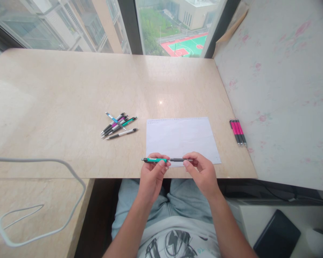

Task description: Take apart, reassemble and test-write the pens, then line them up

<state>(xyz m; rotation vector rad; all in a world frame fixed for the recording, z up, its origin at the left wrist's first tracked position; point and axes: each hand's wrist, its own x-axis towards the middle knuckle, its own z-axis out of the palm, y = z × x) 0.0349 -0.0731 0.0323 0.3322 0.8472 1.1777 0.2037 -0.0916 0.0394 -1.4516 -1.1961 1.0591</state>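
Note:
A green and black ballpoint pen (154,160) is held level between my two hands, just above the front edge of the desk. My left hand (154,172) pinches its green barrel between thumb and fingers, the black button end pointing left. At the other end, my right hand (200,170) pinches the dark grip section (177,159) near the tip. A thin pale strip shows between barrel and grip; whether the two parts are joined there I cannot tell. Beneath and behind the pen lies a white sheet of paper (179,138) with faint writing along its top edge.
Several mixed-colour pens (117,123) lie in a loose pile left of the paper. Several pink and black pens (238,132) sit side by side near the right wall. A grey cable (70,168) loops at lower left. A dark flat object (277,234) rests at lower right.

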